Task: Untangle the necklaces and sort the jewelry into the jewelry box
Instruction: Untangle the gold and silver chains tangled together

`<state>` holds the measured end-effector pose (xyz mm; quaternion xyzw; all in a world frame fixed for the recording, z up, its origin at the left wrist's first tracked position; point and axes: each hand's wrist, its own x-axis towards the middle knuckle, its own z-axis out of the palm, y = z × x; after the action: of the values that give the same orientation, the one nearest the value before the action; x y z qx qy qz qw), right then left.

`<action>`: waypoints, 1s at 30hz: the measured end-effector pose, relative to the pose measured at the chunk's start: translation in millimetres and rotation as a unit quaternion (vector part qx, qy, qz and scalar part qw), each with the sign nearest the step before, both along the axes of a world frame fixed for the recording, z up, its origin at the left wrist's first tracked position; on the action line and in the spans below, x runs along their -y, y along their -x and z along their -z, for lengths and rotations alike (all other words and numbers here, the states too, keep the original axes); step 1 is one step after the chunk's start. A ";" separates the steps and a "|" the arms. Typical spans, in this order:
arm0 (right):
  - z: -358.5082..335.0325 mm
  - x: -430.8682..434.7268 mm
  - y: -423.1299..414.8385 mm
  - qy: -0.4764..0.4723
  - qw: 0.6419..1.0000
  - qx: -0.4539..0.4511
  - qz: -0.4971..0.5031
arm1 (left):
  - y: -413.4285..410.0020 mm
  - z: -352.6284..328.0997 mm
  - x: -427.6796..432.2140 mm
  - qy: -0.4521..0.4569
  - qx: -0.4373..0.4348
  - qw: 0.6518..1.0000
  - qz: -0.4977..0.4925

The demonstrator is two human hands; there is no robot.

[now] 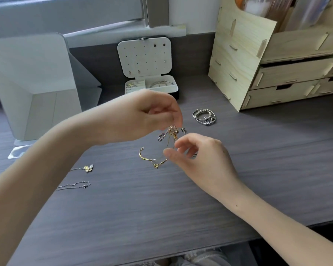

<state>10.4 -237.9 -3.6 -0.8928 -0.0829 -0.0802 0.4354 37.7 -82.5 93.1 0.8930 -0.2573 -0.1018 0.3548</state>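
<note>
My left hand point(152, 114) pinches a tangled clump of gold necklaces point(172, 131) and holds it above the dark desk. My right hand point(196, 156) is just below, its thumb and forefinger closed on a thin chain hanging from the clump. A gold chain point(148, 159) trails from the tangle onto the desk. The white jewelry box point(171, 88) stands open behind my hands, with rings and bangles in its compartments and earrings on its lid point(144, 56). A butterfly pendant necklace point(88, 168) and a thin silver chain point(75, 185) lie at the left.
Silver beaded bracelets and bangles point(204, 116) lie to the right of my hands. A wooden drawer organizer point(277, 73) stands at the back right. A grey-white folded stand point(37, 89) fills the back left. The desk's front edge point(258, 235) runs below my right forearm.
</note>
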 end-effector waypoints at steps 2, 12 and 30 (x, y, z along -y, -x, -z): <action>-2.2 -0.7 -0.2 -0.038 0.999 0.000 -0.004 | 1.3 -3.0 -1.6 0.024 -0.009 1.000 -0.010; -7.6 -15.1 5.4 -0.094 0.995 -0.009 -0.034 | 11.6 8.1 -1.8 0.123 -0.060 0.989 -0.054; 2.4 20.4 6.6 -0.216 0.967 -0.106 -0.077 | 24.4 61.0 -7.7 0.243 -0.168 0.942 -0.160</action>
<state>3.9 -258.4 -5.9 -0.7718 -0.0851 0.0327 0.6293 13.3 -74.7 32.1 0.7789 -0.0645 -0.1262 0.6109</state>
